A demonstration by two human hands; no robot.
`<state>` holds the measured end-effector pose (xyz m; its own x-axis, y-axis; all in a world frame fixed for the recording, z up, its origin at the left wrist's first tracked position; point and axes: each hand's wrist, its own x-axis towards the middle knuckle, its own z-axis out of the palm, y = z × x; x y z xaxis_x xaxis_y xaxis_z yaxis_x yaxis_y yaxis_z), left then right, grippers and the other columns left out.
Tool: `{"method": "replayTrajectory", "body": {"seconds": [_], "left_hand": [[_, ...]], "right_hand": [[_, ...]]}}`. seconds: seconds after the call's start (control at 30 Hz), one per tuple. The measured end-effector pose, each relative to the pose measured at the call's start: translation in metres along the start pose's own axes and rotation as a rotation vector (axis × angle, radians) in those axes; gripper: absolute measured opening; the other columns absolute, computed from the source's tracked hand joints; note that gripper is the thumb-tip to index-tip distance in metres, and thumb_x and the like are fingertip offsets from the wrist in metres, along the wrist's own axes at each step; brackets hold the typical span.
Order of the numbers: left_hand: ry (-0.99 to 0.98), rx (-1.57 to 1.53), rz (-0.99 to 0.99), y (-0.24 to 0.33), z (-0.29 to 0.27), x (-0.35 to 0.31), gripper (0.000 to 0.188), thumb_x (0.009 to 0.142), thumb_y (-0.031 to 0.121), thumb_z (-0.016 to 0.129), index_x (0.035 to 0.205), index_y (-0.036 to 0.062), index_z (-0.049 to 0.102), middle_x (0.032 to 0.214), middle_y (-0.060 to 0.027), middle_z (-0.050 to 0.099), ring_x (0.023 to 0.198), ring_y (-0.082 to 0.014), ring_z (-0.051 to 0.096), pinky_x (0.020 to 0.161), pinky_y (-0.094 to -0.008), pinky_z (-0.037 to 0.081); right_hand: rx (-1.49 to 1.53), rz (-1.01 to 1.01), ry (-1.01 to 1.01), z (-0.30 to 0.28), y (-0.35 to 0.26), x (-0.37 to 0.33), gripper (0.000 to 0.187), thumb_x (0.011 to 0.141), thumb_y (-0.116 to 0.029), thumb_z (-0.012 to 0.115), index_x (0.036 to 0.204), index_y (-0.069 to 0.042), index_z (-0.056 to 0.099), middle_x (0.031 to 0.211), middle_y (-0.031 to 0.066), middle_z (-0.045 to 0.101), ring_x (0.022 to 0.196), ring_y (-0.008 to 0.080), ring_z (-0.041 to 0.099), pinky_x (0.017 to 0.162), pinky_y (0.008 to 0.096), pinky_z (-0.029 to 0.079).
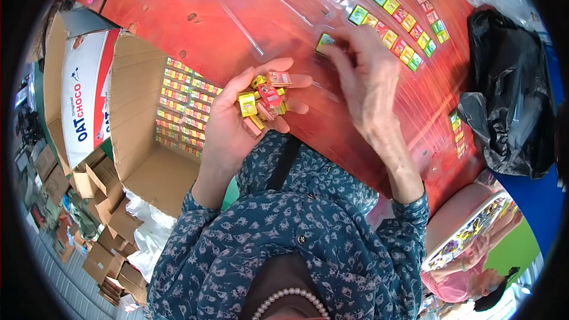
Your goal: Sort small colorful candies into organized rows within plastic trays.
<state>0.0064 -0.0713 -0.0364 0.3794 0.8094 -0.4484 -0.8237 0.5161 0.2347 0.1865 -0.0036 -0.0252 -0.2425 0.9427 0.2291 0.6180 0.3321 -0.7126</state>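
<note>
My left hand [234, 106] is turned palm up, its fingers curled a little, with a heap of small candy-sized boxes [261, 104] in red, yellow and pink lying in it. Over the red table [219, 35], my right hand [367, 77] has its thumb and fingers pinched at a small green box [324, 42]; the fingertips partly hide the grip. Just beyond that hand, rows of like boxes [388, 38] in green, yellow and red lie side by side in narrow clear plastic trays. Another such row [431, 12] lies farther right.
Clear plastic trays [237, 24] lie across the table. At left stands an open cardboard carton [139, 77] with many rows of small boxes inside. A black plastic bag [504, 95] rests on the right edge. Another person [462, 281] sits at lower right by a white tub [456, 219] of wrapped pieces.
</note>
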Motion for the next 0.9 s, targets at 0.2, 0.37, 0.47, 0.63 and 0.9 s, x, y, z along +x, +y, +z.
{"method": "replayTrajectory", "body": {"seconds": [0.2, 0.37, 0.47, 0.63, 0.9], "left_hand": [[0.0, -0.003, 0.028, 0.0, 0.0, 0.0, 0.05, 0.096, 0.031, 0.028, 0.128, -0.005, 0.04, 0.118, -0.0291, 0.051, 0.089, -0.036, 0.062, 0.057, -0.0322, 0.058], [-0.005, 0.012, 0.026, 0.0, 0.002, -0.001, 0.051, 0.096, 0.032, 0.028, 0.128, -0.006, 0.04, 0.117, -0.0295, 0.052, 0.088, -0.0352, 0.063, 0.055, -0.0312, 0.058], [-0.056, 0.058, 0.022, -0.001, -0.001, -0.005, 0.051, 0.096, 0.032, 0.028, 0.128, -0.0063, 0.04, 0.117, -0.0299, 0.052, 0.085, -0.034, 0.064, 0.051, -0.0291, 0.056], [-0.059, 0.117, -0.143, -0.007, 0.016, -0.011, 0.044, 0.094, 0.027, 0.037, 0.121, -0.0063, 0.046, 0.102, -0.028, 0.058, 0.064, -0.0264, 0.062, 0.042, -0.0165, 0.045], [-0.199, 0.443, -0.453, -0.036, 0.037, 0.0, 0.031, 0.088, 0.022, 0.045, 0.101, -0.0035, 0.055, 0.089, -0.0203, 0.063, 0.058, -0.017, 0.063, 0.034, -0.0189, 0.037]], "right_hand": [[0.325, 0.354, 0.175, -0.061, 0.015, 0.01, 0.01, 0.08, -0.005, 0.067, 0.086, 0.003, 0.065, 0.069, -0.0038, 0.056, 0.062, 0.0014, 0.045, 0.055, 0.0166, 0.037], [0.378, 0.425, 0.146, -0.079, 0.028, -0.007, 0.013, 0.081, -0.006, 0.067, 0.09, 0.003, 0.064, 0.073, -0.0023, 0.058, 0.067, 0.0019, 0.048, 0.061, 0.0151, 0.038], [0.419, 0.465, 0.116, -0.08, 0.027, -0.013, 0.013, 0.082, -0.006, 0.067, 0.091, 0.003, 0.064, 0.074, -0.0024, 0.059, 0.067, 0.0021, 0.048, 0.062, 0.0158, 0.039], [0.444, 0.457, 0.04, -0.079, 0.008, -0.015, 0.013, 0.082, -0.006, 0.066, 0.091, 0.003, 0.064, 0.074, -0.0016, 0.06, 0.068, 0.0028, 0.05, 0.062, 0.0173, 0.041], [0.636, 0.336, -0.493, -0.057, -0.027, -0.036, 0.011, 0.083, -0.002, 0.06, 0.092, 0.004, 0.062, 0.075, 0.0062, 0.053, 0.053, 0.0127, 0.057, 0.04, 0.0243, 0.043]]}}
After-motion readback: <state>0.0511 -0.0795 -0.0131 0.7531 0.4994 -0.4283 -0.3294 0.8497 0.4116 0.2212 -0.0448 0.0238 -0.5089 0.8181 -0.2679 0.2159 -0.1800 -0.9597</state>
